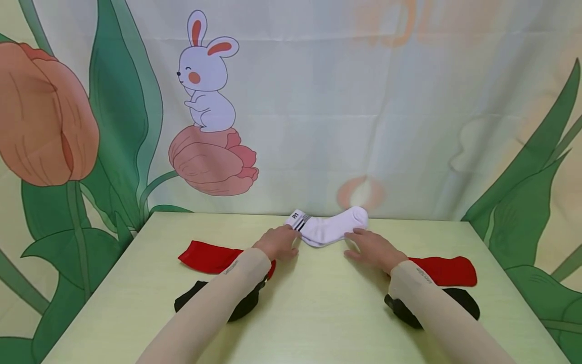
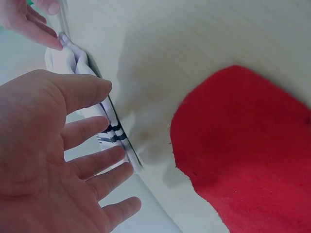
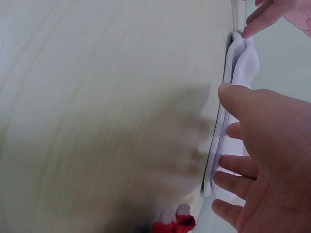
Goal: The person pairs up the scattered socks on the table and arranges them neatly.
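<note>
A pair of white socks (image 1: 327, 230) with dark stripes at the cuff lies flat at the back middle of the table. My left hand (image 1: 278, 243) is at the cuff end, its fingers spread and relaxed in the left wrist view, where the striped cuff (image 2: 114, 133) shows behind the fingertips. At the toe end is my right hand (image 1: 375, 248), fingers loosely extended beside the white fabric (image 3: 245, 65) in the right wrist view. Neither hand grips the socks; whether the fingertips touch them is hard to tell.
Red socks lie on the left (image 1: 211, 257) and right (image 1: 447, 271), partly under my forearms. Nearer me are black sock-like items, left (image 1: 245, 307) and right (image 1: 464, 301), also partly covered. A printed curtain (image 1: 309, 126) hangs behind the table's far edge.
</note>
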`<control>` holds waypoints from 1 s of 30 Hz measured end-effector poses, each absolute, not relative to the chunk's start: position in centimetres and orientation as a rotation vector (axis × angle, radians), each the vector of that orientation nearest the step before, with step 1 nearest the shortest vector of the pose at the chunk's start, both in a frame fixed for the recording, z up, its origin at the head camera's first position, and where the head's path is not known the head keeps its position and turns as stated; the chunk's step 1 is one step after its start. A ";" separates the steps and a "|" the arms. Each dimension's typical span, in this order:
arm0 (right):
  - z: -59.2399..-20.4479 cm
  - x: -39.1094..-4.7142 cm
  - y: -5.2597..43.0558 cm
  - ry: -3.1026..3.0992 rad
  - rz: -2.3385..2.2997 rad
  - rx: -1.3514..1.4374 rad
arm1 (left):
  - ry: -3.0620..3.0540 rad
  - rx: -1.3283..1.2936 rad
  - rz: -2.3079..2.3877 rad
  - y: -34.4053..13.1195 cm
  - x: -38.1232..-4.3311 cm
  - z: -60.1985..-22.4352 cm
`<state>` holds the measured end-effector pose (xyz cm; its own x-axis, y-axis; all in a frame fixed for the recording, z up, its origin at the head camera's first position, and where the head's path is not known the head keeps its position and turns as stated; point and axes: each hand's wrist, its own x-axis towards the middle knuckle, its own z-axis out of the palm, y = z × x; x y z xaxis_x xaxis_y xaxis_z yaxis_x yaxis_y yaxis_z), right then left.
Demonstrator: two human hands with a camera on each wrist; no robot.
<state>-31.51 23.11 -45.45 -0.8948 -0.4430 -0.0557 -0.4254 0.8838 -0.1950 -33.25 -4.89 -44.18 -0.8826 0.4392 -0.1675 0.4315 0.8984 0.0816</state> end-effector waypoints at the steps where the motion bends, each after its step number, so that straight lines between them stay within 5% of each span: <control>1: -45.4 -31.5 23.1 2.952 -0.272 -0.682 | 2.881 0.668 0.063 -4.9 -33.2 -44.1; 30: -45.4 -31.7 23.3 2.961 -0.253 -0.723 | 2.861 0.682 0.141 -5.5 -33.3 -42.9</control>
